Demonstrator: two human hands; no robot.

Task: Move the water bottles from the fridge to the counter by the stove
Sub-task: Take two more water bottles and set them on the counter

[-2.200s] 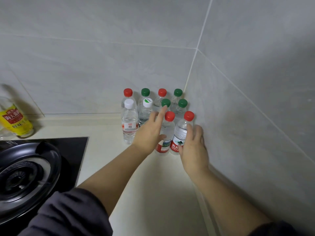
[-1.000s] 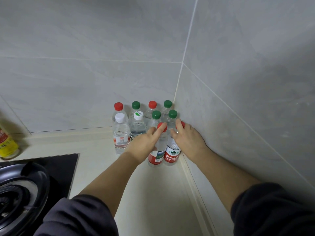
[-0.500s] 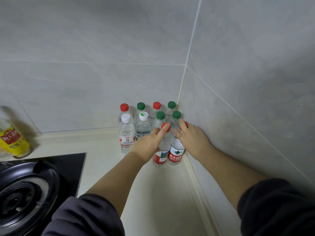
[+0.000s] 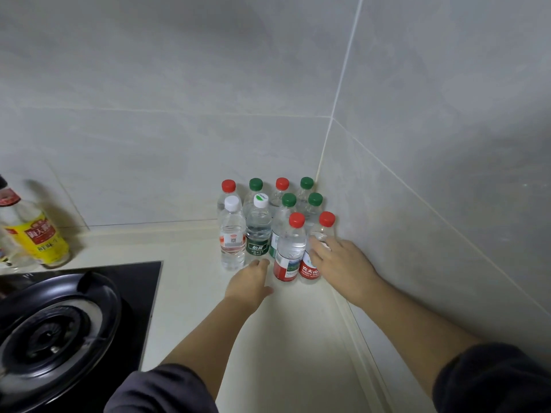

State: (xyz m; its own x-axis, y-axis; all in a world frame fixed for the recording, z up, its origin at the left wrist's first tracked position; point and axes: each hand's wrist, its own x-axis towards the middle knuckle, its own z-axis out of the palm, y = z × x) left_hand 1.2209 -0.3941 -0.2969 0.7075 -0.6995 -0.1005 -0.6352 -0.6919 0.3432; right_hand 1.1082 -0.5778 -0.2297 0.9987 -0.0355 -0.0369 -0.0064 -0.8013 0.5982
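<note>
Water bottles (image 4: 259, 231), ten in all, stand upright in a tight cluster in the tiled corner of the counter (image 4: 298, 338), right of the stove (image 4: 59, 323), while the right hand (image 4: 340, 263) rests relaxed fingers against the front right red-capped bottle (image 4: 310, 271) and the left hand (image 4: 249, 283), loosely curled, holds nothing just before them

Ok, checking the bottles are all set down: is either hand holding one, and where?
The right hand touches the front right bottle mid-body, above its label; a grip cannot be told. The left hand holds nothing.
</note>
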